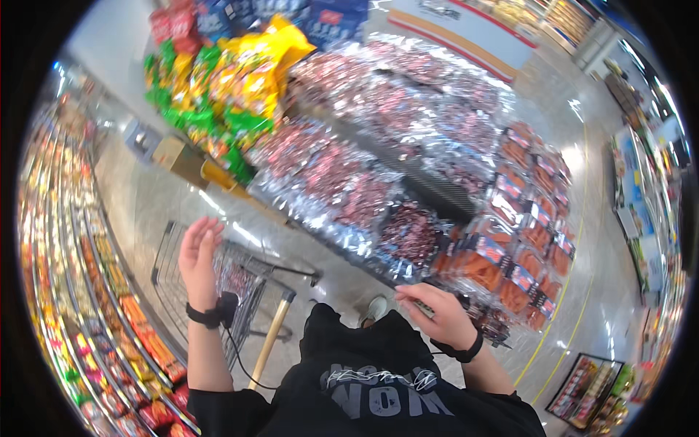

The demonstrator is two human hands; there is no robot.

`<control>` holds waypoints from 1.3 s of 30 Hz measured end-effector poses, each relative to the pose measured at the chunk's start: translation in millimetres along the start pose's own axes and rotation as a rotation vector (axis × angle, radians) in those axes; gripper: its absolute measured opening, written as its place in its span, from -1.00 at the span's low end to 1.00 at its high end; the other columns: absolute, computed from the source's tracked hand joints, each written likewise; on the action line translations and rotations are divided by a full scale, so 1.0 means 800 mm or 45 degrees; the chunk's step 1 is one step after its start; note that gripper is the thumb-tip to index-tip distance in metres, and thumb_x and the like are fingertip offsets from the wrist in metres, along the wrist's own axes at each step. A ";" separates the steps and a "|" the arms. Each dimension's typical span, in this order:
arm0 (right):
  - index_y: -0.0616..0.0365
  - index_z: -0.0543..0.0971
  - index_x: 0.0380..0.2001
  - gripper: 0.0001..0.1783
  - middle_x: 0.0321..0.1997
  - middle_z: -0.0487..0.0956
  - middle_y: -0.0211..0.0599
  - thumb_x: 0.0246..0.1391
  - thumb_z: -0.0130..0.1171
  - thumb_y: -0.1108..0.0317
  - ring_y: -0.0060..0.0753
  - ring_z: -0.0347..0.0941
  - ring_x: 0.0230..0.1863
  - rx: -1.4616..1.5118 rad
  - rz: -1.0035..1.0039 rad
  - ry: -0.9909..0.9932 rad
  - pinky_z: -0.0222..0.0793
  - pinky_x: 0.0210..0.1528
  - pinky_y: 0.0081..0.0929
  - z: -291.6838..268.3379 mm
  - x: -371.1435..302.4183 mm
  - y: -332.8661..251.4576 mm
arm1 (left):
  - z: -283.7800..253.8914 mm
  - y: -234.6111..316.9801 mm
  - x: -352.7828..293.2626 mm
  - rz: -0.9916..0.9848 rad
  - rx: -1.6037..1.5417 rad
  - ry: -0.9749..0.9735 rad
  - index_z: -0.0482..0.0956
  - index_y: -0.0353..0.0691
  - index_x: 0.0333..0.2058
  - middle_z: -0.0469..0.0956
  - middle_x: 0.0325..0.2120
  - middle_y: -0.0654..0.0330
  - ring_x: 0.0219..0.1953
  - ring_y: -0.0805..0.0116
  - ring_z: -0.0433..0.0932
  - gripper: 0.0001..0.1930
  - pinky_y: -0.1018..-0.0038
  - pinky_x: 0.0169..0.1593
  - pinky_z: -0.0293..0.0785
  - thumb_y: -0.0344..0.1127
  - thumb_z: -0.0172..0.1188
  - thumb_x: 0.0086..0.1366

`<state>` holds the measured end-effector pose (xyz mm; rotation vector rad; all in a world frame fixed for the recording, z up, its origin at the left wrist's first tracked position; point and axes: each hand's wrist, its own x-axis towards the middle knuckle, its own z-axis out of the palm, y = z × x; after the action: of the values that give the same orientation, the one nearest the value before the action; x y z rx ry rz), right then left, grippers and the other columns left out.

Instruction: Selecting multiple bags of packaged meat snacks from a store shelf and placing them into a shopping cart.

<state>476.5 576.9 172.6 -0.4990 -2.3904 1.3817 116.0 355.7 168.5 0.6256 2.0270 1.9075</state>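
My left hand is raised over the wire shopping cart, its fingers loosely bent and nothing visible in them. In the cart's basket lies a clear bag of reddish-brown packaged food; the cart's tan handle bar runs below my left wrist. My right hand hovers at the near edge of a display bin, palm down, fingers stretched out and apparently holding nothing. Closest to it are flat packs of orange-brown sausage-like sticks and clear bags of small dark reddish pieces. Whether its fingertips touch a pack, I cannot tell.
Yellow and green snack bags are piled at the bin's far left, with blue bags behind. A dark ridged divider crosses the bin. Stocked shelves line the left; a low crate of goods stands at the lower right.
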 end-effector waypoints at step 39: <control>0.25 0.34 0.11 -0.49 -0.01 0.46 -0.29 0.24 0.17 0.17 -0.51 0.42 -0.05 0.961 1.056 0.473 0.38 -0.04 -0.50 0.109 0.281 0.113 | 0.183 -0.082 0.172 0.583 1.358 -0.722 0.27 -0.17 0.26 0.19 0.26 -0.18 0.27 -0.20 0.21 -0.21 0.02 0.25 0.19 -0.24 0.28 -0.01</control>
<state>250.4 655.4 77.3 -1.4291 -1.2208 2.1068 61.3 548.6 102.6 1.7326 2.4520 0.4631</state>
